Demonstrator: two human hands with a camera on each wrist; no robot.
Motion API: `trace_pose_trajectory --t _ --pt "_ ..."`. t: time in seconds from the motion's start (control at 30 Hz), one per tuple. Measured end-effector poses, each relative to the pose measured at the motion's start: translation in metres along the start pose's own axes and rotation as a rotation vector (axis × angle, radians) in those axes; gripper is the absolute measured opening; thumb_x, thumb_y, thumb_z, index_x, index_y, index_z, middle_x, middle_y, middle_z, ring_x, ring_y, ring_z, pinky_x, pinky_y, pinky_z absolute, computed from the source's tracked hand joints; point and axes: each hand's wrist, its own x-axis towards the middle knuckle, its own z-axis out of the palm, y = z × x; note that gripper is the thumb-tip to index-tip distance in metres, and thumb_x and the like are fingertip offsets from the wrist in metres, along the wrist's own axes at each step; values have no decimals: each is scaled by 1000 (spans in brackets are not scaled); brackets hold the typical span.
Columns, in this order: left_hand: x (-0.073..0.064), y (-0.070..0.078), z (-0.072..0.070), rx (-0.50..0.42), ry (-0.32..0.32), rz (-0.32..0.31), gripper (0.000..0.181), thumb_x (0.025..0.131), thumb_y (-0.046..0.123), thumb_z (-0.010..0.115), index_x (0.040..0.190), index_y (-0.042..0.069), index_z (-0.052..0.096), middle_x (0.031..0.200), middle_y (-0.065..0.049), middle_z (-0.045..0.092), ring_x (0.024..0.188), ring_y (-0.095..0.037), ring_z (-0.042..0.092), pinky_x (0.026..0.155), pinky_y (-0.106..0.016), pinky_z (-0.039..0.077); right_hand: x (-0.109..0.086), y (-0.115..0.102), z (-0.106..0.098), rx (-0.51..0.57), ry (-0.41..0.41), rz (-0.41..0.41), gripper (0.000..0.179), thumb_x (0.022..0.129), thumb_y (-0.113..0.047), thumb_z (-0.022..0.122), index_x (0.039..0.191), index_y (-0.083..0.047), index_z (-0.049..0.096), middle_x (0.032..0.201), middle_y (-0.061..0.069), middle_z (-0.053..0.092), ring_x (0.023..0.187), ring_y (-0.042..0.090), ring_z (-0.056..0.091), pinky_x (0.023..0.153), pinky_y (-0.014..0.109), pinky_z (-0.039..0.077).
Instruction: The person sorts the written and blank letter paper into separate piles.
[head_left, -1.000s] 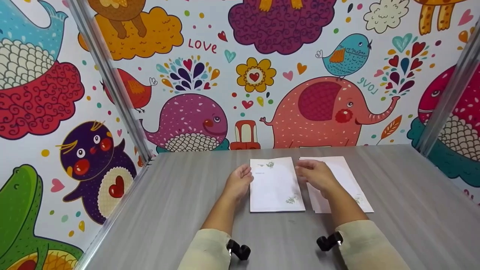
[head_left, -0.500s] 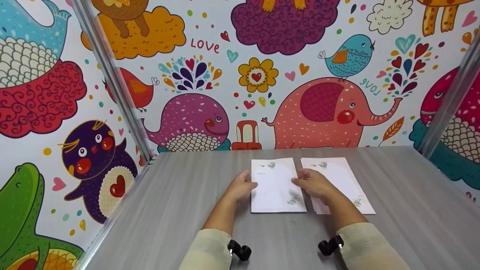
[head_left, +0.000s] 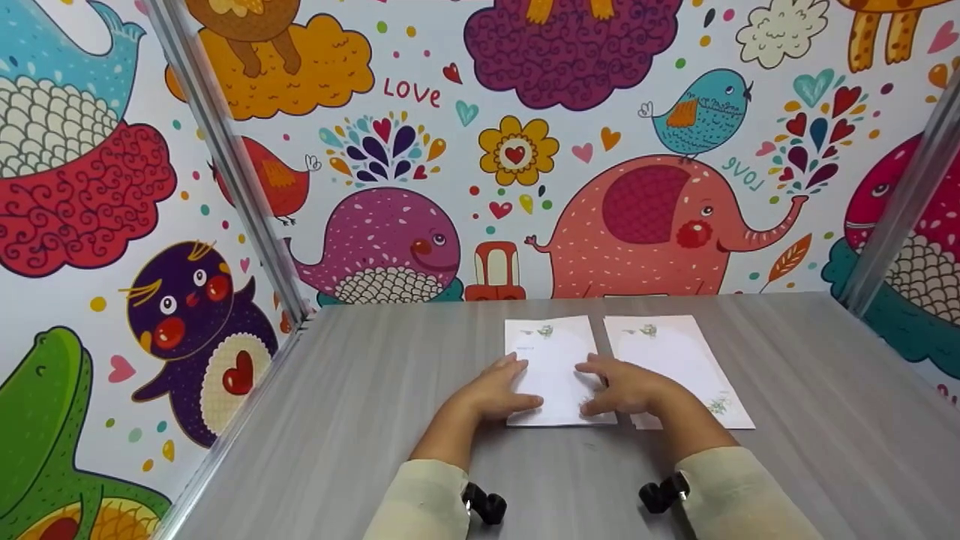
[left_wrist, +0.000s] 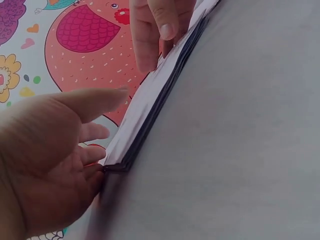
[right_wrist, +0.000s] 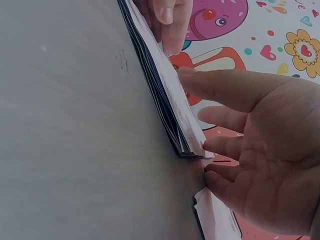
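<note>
A stack of white printed paper sheets [head_left: 556,375] with small green leaf prints lies in the middle of the table. In the wrist views its near edge [left_wrist: 150,112] shows several layers, dark underneath. My left hand [head_left: 491,391] flanks the stack's left side, fingertips at the edge and thumb extended over the top sheet. On the opposite side my right hand [head_left: 628,386] mirrors it, its thumb [right_wrist: 220,90] stretched above the paper and its other fingers along the edge. Both hands have their fingers spread and loosely bent, without a pinch on the sheets.
To the right lies a second, similar set of printed sheets [head_left: 667,352], partly covered by my right hand and wrist. The grey wood-grain table [head_left: 360,390] ends at a wall [head_left: 517,225] with cartoon animals. Metal posts [head_left: 232,165] stand at the corners.
My hands first stand beside the stack, then take its side edges with thumbs on top. Now the thumbs are off the edges, fingers spread and both hands closer to the near end.
</note>
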Motion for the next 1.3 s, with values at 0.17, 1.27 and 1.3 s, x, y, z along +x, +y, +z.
trace_pose_trajectory --t 0.17,1.27,1.3 --pt "-3 2 3 89 -25 -4 88 87 54 80 163 25 47 179 -1 28 167 -29 23 133 -62 26 0 0 3 -82 -9 -21 75 83 -25 90 151 -21 62 175 17 33 164 46 26 130 69 24" --pt "6 5 3 191 100 -14 58 92 33 83 146 19 66 157 -5 60 152 -28 48 130 -48 38 1 -9 8 -189 183 -23 68 75 -20 98 138 -19 73 140 13 71 129 37 58 112 66 49" --pt "6 5 3 180 103 -21 58 92 33 83 146 19 67 156 -6 60 151 -28 49 130 -48 38 1 -9 9 -188 187 -30 68 74 -19 98 137 -17 74 140 14 71 130 38 58 114 65 48"
